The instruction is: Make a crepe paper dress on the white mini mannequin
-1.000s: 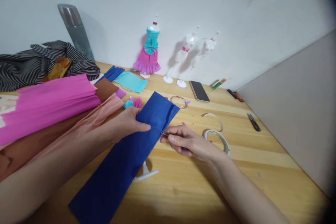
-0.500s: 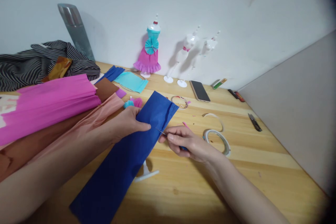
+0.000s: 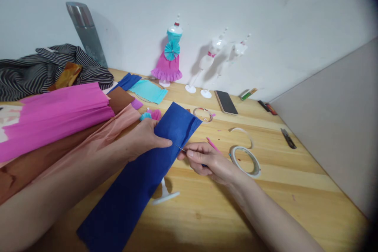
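A long strip of blue crepe paper (image 3: 138, 181) slants across the middle of the view, held up over the table. My left hand (image 3: 146, 138) grips its left edge, thumb lying on top and fingers underneath. My right hand (image 3: 203, 159) is closed around a pair of scissors (image 3: 180, 148); only a thin metal blade and a bit of blue handle show, the rest being hidden by the fingers. The blade reaches over the paper's right edge, close to my left thumb. Below the strip, a white stand base (image 3: 165, 197) is partly covered by the paper.
Pink crepe paper (image 3: 59, 114), brown and peach sheets lie at left, near striped cloth (image 3: 23, 71) and a bottle (image 3: 91, 39). A dressed mini mannequin (image 3: 169, 53) and two bare ones (image 3: 210, 57) stand by the wall. A phone (image 3: 226, 102), tape roll (image 3: 246, 161) and cutter knife (image 3: 288, 138) lie right.
The scissors' blade and my right hand have shifted very slightly against the paper. Both hands keep their hold, and the whole view has moved a little.
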A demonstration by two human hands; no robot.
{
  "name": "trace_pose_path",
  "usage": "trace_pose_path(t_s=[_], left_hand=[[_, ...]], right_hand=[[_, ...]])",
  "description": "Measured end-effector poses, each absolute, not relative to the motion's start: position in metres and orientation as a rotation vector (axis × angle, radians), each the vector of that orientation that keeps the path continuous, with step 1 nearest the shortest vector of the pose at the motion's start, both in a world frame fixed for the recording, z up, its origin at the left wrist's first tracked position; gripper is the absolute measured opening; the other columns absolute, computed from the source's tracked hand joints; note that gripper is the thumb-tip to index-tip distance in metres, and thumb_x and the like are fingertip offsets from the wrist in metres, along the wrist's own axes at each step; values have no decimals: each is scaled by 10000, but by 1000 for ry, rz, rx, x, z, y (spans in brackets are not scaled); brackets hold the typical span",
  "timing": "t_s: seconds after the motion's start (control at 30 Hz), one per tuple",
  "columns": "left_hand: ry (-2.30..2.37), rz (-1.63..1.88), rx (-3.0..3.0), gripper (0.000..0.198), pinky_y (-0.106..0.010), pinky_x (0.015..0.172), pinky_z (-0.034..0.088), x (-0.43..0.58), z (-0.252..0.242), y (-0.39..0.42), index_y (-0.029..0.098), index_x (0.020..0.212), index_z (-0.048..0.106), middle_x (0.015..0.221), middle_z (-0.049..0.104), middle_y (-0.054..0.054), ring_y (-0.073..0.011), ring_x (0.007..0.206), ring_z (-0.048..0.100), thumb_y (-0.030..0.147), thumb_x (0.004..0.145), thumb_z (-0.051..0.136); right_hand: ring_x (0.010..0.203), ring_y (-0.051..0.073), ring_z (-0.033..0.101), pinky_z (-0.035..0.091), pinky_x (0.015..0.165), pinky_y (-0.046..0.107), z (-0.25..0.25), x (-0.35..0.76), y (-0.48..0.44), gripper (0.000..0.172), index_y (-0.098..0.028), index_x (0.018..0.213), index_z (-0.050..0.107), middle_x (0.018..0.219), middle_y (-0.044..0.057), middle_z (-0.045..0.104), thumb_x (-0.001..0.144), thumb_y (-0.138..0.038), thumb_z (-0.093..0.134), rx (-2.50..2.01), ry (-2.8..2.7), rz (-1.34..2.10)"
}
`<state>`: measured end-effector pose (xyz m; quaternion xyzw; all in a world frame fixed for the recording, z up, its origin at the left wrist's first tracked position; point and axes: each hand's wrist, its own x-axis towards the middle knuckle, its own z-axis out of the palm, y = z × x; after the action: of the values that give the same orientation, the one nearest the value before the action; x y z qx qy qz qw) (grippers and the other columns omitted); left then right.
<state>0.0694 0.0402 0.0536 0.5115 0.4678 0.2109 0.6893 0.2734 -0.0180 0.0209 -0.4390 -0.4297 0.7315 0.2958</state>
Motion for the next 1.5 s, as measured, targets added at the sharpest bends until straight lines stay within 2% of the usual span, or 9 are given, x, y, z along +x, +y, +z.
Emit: trace_pose_path(t_s=[0.27,1.27,1.5], left_hand=[[1044,512,1122,208,-273,576,528,69,51,42,159,741,718,673,720,-11,-203,624,676,207,543,757],[1055,493,1176,202,-283,574,531,68,45,43,159,732,700,626,697,0,-204,600,668,242,557,756],[1025,511,1198,163,-274,583,531,69,42,44,157,657,667,631,698,-6,-201,604,669,248,551,752]], right_hand=[[352,22,176,54,383,224,23,275,-18,432,-80,858,641,408,-109,343,760,-499,679,-1213,-1188,1926],[345,17,162,47,369,211,16,268,-20,393,-92,807,638,409,-107,320,745,-476,691,-1168,-1059,1992],[341,17,170,53,367,209,15,269,-20,376,-94,787,644,398,-109,319,741,-464,697,-1165,-1053,1990]])
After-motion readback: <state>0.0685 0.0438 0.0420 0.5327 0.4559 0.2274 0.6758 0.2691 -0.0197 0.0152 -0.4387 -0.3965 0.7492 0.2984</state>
